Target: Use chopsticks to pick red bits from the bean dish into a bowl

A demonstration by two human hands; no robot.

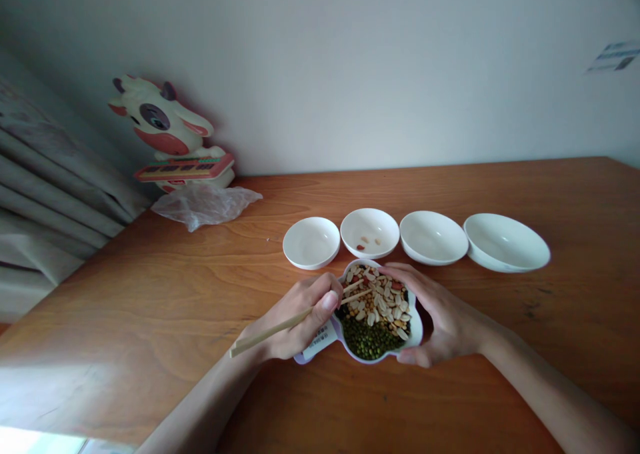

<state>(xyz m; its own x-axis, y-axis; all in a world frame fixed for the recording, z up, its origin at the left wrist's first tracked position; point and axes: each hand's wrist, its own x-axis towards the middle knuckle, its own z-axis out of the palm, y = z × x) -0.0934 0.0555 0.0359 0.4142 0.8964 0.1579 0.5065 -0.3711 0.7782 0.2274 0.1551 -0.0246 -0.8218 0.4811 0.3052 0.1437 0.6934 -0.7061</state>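
Note:
My left hand [309, 315] is closed around a pair of wooden chopsticks [280, 327]. Their tips reach into a purple-rimmed, handled bowl [418, 325] among pale peanut halves [384, 299]. Green beans [369, 339] fill the near part of that bowl, with small yellow grains and some reddish pieces around the nuts. With fingers at the far rim and thumb at the near rim, my right hand [440, 314] grips the bowl's right side. Beneath my left hand, a printed label [320, 339] lies on the bowl's handle. Whether the chopstick tips pinch anything, I cannot tell.
Behind the handled bowl, several white bowls stand in a row; the second from left [370, 224] holds a few small pieces. A cow-shaped toy keyboard [185, 167] and a crumpled plastic bag [205, 206] sit at the back left. The wooden table [150, 321] meets a wall.

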